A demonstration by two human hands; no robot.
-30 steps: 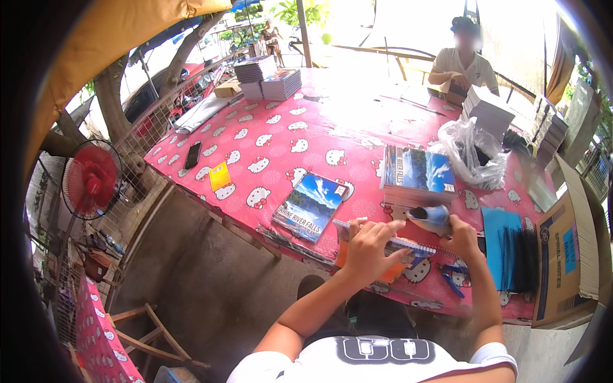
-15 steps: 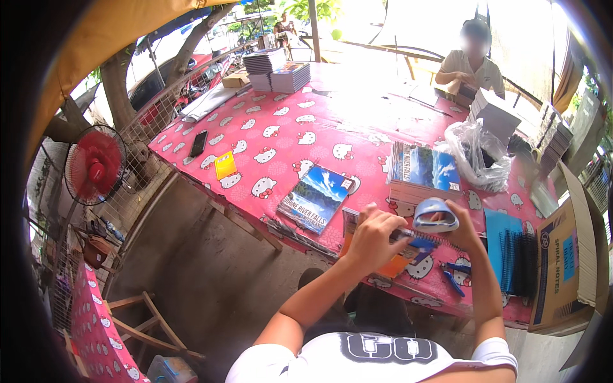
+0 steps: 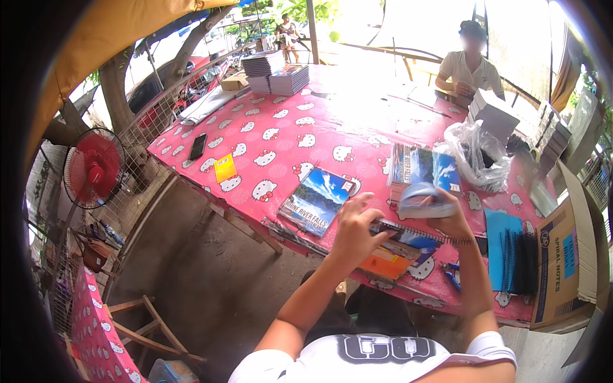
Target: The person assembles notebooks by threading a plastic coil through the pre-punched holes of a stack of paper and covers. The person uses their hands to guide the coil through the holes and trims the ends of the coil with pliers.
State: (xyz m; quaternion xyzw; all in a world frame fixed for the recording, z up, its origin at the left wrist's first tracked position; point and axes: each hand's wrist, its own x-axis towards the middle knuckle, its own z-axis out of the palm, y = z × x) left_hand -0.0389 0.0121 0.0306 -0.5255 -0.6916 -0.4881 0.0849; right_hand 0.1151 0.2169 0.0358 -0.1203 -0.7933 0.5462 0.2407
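Observation:
My left hand (image 3: pixel 355 228) grips the left end of a spiral notebook (image 3: pixel 408 237), thumb along its bound edge. A dark wire coil (image 3: pixel 447 239) runs along that edge and sticks out past its right end. Held in my right hand (image 3: pixel 452 220) is a blue-and-white tool with a looped handle (image 3: pixel 418 205), blurred by motion, just above the coil. Whether the tool touches the coil I cannot tell. Under the notebook lie orange-covered notebooks (image 3: pixel 385 263). Blue-handled pliers (image 3: pixel 452 278) rest on the table near my right forearm.
Picture-covered notebooks (image 3: pixel 316 199) lie left of my hands, another stack (image 3: pixel 424 167) beyond them. Blue sheets with black coils (image 3: pixel 507 252) and a cardboard box (image 3: pixel 562 265) stand right. A phone (image 3: pixel 198 146) and yellow packet (image 3: pixel 225 168) lie left. Another person (image 3: pixel 472 67) sits across the pink table (image 3: pixel 255 134).
My right hand has shifted left with the tool, which now tilts differently. My left hand has moved slightly left, still on the notebook. The coil end shows more clearly at the right.

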